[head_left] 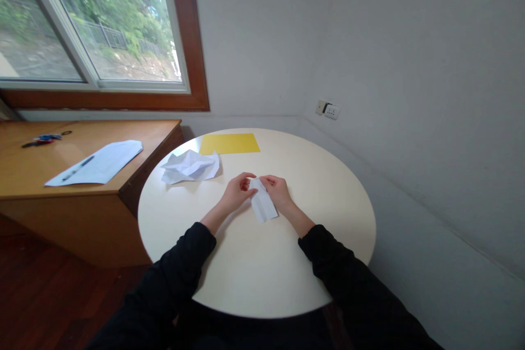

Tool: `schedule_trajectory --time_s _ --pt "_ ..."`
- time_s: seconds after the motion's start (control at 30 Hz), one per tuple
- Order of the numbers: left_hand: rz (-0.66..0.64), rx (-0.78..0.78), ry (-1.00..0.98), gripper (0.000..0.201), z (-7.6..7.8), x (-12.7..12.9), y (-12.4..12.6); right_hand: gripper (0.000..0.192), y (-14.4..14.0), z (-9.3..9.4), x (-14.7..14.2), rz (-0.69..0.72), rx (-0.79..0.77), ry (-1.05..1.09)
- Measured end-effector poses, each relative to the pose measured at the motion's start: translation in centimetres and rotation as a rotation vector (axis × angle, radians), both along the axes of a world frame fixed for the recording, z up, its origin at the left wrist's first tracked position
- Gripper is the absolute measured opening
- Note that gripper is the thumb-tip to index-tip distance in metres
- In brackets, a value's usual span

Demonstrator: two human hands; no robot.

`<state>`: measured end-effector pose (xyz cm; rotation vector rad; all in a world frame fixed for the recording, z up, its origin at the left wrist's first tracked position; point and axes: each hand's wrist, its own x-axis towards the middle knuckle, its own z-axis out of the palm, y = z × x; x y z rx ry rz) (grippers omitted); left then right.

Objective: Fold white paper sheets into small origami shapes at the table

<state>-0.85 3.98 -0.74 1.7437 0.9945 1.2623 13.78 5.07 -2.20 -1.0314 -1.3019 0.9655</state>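
A narrow piece of folded white paper (pixel 263 209) is held over the middle of the round table, its lower end pointing toward me. My left hand (pixel 238 192) pinches its upper left edge between thumb and fingers. On the other side, my right hand (pixel 278 191) is closed on the upper right edge. The fingertips of both hands nearly meet at the paper's top end, and they hide part of its folds there.
Creased white paper (pixel 191 166) lies at the round white table's (pixel 328 191) left, beside a yellow sheet (pixel 230 144). A wooden desk (pixel 151 136) on the left bears white sheets (pixel 110 159), a pen (pixel 79 168) and scissors-like items (pixel 46 139). Walls stand behind and right.
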Motion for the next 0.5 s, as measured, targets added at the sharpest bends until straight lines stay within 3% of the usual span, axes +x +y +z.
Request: schedule_trajectory --time_s 0.17,0.5 --pt "0.015 0.080 0.110 0.029 -0.24 -0.25 0.20 0.025 0.16 -0.15 0.10 -0.012 -0.011 0.041" --pt "0.098 0.105 0.114 0.022 0.02 -0.23 -0.31 0.026 0.23 -0.12 0.21 -0.039 -0.027 0.042"
